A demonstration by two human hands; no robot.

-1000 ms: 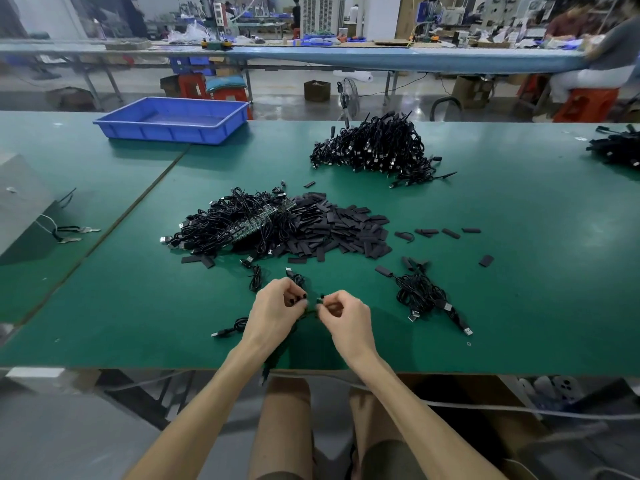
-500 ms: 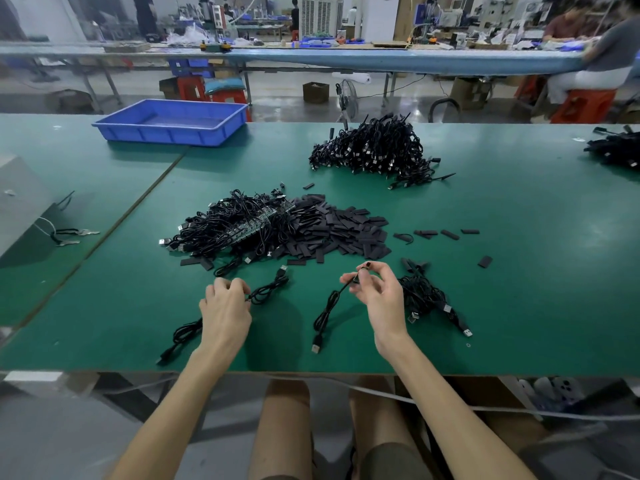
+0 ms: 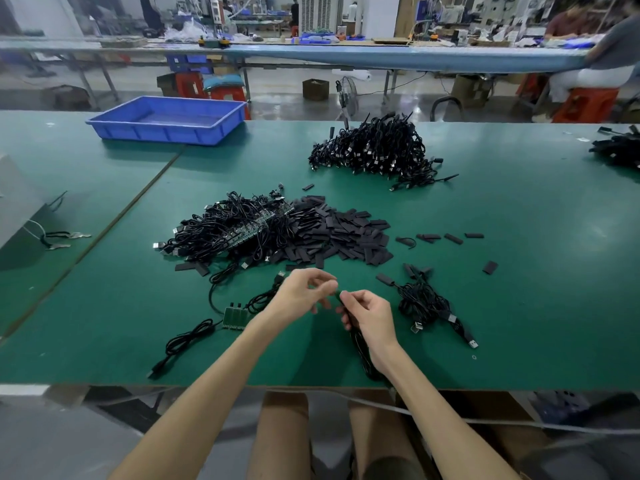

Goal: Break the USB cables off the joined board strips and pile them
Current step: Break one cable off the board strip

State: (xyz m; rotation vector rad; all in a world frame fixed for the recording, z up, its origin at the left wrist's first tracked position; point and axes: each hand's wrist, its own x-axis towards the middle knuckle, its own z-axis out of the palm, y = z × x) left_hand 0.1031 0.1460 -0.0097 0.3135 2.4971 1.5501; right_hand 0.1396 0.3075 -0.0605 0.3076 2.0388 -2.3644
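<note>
My right hand (image 3: pixel 369 315) grips a black USB cable (image 3: pixel 362 355) that trails down under my wrist to the table edge. My left hand (image 3: pixel 301 294) meets it from the left, its blurred fingertips pinching the cable's small green board end. A short green board strip (image 3: pixel 234 318) with cables still joined lies on the table left of my hands. Behind it sits a heap of joined strips and cables (image 3: pixel 232 230). A small pile of cables (image 3: pixel 426 304) lies to my right, and a large pile (image 3: pixel 374 150) stands farther back.
A spread of flat black sleeve pieces (image 3: pixel 346 233) lies right of the heap, with loose ones (image 3: pixel 490 267) scattered further right. A blue tray (image 3: pixel 166 121) stands at the back left. More cables (image 3: pixel 620 150) lie at the far right edge.
My left hand let go of the strip, left it on the table, and moved right to meet my right hand. My right hand came down and inward with its cable.
</note>
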